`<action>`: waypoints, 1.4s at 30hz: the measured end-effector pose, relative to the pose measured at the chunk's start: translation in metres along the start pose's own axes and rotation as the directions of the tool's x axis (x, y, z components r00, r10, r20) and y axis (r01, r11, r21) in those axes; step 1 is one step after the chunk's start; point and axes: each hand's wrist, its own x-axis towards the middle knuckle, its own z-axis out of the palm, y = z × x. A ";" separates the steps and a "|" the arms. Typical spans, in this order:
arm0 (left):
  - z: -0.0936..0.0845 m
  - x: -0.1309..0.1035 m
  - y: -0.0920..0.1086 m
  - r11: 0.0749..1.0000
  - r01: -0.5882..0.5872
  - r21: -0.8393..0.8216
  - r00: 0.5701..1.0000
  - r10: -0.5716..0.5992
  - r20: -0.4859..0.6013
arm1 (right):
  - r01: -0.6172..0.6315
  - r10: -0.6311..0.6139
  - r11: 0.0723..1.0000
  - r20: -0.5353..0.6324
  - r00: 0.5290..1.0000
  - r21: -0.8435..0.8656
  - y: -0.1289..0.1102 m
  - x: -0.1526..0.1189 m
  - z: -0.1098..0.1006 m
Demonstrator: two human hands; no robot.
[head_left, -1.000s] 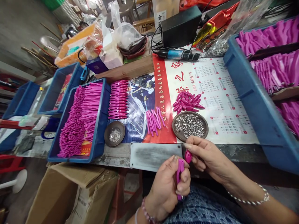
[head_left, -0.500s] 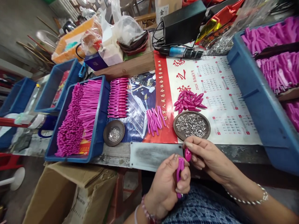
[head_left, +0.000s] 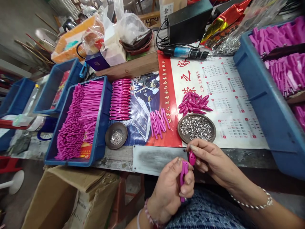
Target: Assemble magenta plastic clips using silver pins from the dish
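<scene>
My left hand is closed round a pink-purple plastic strip at the lower middle. Just right of it, my right hand pinches a darker magenta oval piece that has small holes. The two pieces are close together; the fingers hide whether they touch. Beyond my right hand is a round dish of small metal pins, with a pile of magenta pieces behind it. Several loose purple strips lie left of the dish. A grey metal plate is at the table edge.
At the left, a blue bin holds purple strips, beside a small dish of metal bits and a row of magenta pieces. A large blue bin stands right. A power tool lies at the back.
</scene>
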 end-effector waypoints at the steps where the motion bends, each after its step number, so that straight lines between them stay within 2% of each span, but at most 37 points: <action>1: 0.001 0.000 0.000 1.000 0.001 -0.003 1.000 -0.001 -0.003 | -0.006 0.006 1.000 0.002 1.000 0.006 0.000 0.000 0.000; 5: 0.002 -0.004 0.000 1.000 0.008 -0.014 1.000 -0.008 -0.016 | -0.067 0.067 0.996 0.012 0.998 0.066 0.002 0.000 0.003; 9: -0.008 -0.022 0.001 1.000 -0.011 -0.029 1.000 0.010 -0.029 | -0.149 0.142 0.983 0.066 0.988 0.107 0.011 -0.003 0.022; 13: -0.025 -0.047 0.002 0.997 -0.050 -0.064 0.997 0.046 -0.056 | -0.152 0.146 0.988 0.144 0.979 0.028 0.024 -0.002 0.042; 17: -0.037 -0.058 0.000 0.991 -0.080 -0.105 0.995 0.073 -0.072 | -0.144 0.154 0.987 0.181 0.971 -0.070 0.031 0.003 0.049; 21: -0.041 -0.055 0.001 0.985 -0.064 -0.162 0.997 0.055 -0.059 | -0.157 0.172 0.982 0.158 0.972 -0.102 0.032 0.008 0.051; 29: -0.045 -0.052 0.005 0.987 -0.023 -0.161 1.000 0.020 -0.023 | -0.215 0.216 0.976 0.130 0.968 -0.016 0.031 0.011 0.059; 35: -0.035 -0.042 0.011 0.988 0.055 -0.145 0.999 -0.054 0.006 | -0.226 0.223 0.974 0.152 0.963 0.009 0.026 0.019 0.059; 42: -0.018 -0.030 0.024 0.980 0.051 -0.191 0.999 -0.050 0.009 | -0.126 0.125 0.992 0.177 0.976 -0.004 0.010 0.029 0.053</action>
